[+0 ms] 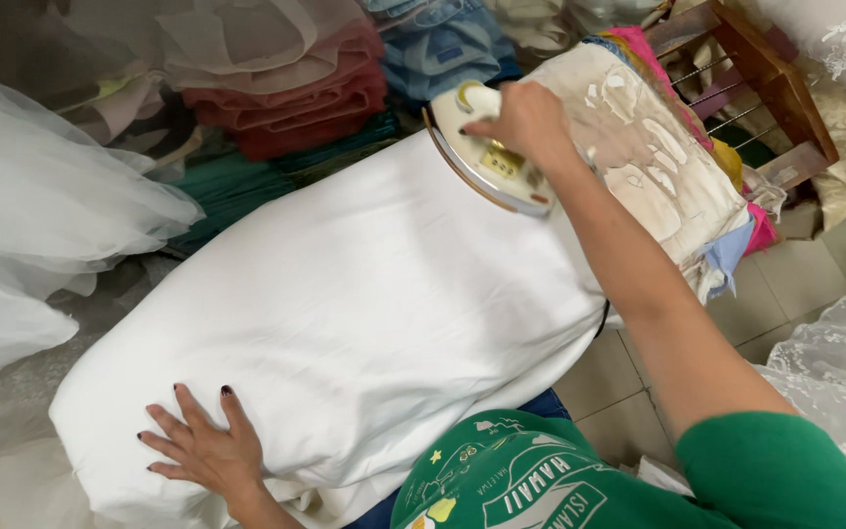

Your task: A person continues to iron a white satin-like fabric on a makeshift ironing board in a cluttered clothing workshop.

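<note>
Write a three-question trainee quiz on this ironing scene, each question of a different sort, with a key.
1. True or false: the right hand holds the iron by its handle.
2. Where does the left hand rest?
A. on the folded red cloth
B. flat on the white fabric
C. on the wooden rack
3. Fill in: the iron sits at the ____ end of the white fabric, as seen from the person.

Key
1. True.
2. B: the palm lies flat, fingers spread, near the near edge of the fabric.
3. Far: it stands by the worn board cover, away from the left hand.
</note>
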